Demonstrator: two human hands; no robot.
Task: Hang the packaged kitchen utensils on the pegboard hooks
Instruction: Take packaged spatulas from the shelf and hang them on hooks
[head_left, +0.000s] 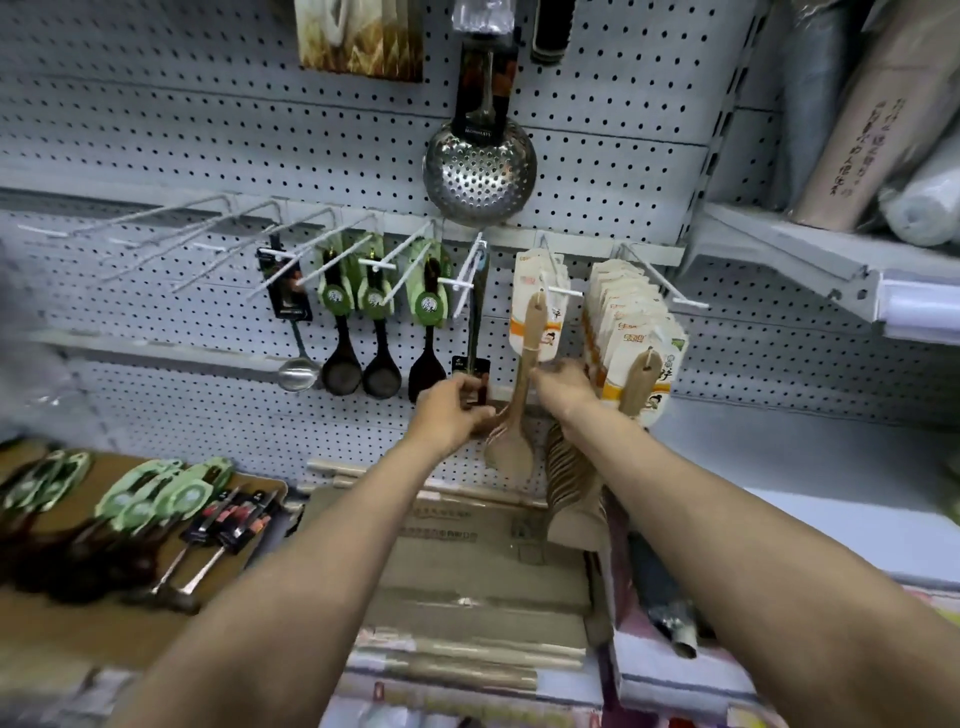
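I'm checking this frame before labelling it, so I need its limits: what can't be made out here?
- Head view: whether the left hand actually grips the wooden spatula; its curled fingers cover the contact.
- What the right hand holds; it is seen only from the back.
- Print on the spatula pack cards: too small.
- Green-carded utensils lower left: blurred.
- The tops of the packages above the metal skimmer: cut off by the top edge.
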